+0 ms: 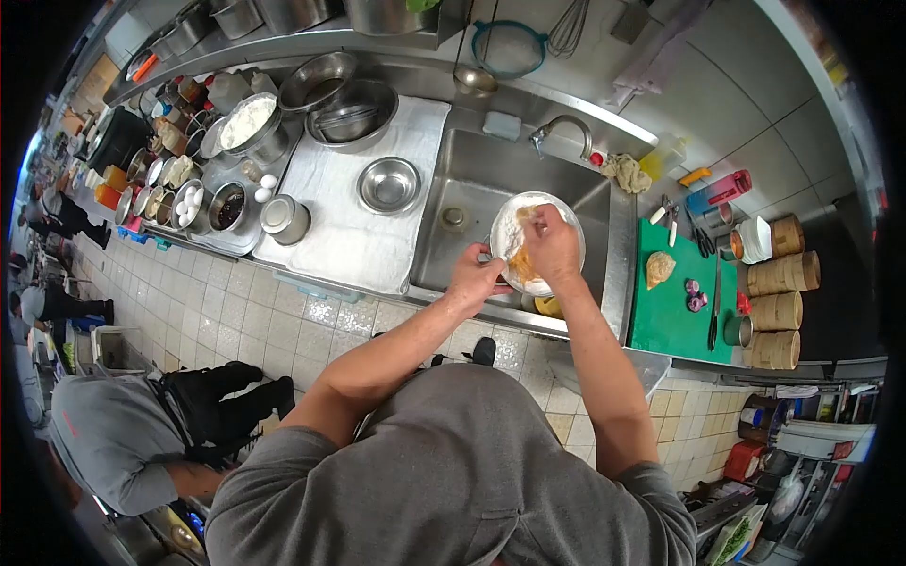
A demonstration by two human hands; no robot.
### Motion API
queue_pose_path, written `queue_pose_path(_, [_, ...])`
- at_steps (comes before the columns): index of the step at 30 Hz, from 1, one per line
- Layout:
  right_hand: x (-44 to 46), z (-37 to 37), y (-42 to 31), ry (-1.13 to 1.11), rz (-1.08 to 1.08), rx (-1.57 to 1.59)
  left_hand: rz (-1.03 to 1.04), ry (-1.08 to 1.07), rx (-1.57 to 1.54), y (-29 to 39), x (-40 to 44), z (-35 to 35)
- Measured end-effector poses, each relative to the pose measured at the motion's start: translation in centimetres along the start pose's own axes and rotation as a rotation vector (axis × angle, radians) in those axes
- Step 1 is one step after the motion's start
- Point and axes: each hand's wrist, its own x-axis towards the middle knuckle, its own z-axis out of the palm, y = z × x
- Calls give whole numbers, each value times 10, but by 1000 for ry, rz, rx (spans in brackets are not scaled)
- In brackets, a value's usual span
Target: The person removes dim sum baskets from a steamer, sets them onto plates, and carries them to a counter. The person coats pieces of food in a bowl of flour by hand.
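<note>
My left hand grips the near-left rim of a round bowl, held over the metal sink. White powder that looks like flour covers much of the bowl's inside. A yellow-orange patch shows in the powder. Inside the bowl, my right hand has its fingers bent together at the far side, with a pale beige bit at the fingertips. Whether that bit is a held piece or coated fingers is unclear. A yellow thing is partly hidden beneath the bowl.
A small steel bowl stands on white cloth left of the sink. Eggs, seasonings and a flour bowl are farther left. The green board at right bears a knife and onion pieces. Another person stands lower left.
</note>
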Motion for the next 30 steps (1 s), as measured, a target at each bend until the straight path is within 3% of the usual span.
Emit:
queue_pose_path(2, [-11,-1,-9,-131,80,30,4,-5,1,0,-1,0])
queue_pose_path(6, [-15,0,8,-45,80,17,-3,-15,28,0,-5,-3])
queue_pose_path(8, [-8,-7,11,15,-197,-157,-6,-21,53,0,-7,-2])
queue_pose_path(9, [-9,-9,12,17,-193,-159,-7,-27,46,-1,-8,-1])
queue_pose_path(11, [-9,-15,-2,-174,-114,-316,-8,-35,44,-1,-8,0])
queue_pose_path(14, [-5,-21,0,-241,-32,-316,-19,-54,9,-4,-9,1])
queue_pose_path(24, [5,-36,30,-353,83,-111,-36,-51,44,1,-13,-2])
queue_pose_path(26, [8,-34,37,-356,238,48,-40,-59,40,0,-12,-2])
queue_pose_path(30, [12,-35,50,-332,345,135,-34,-41,54,-3,-9,-6])
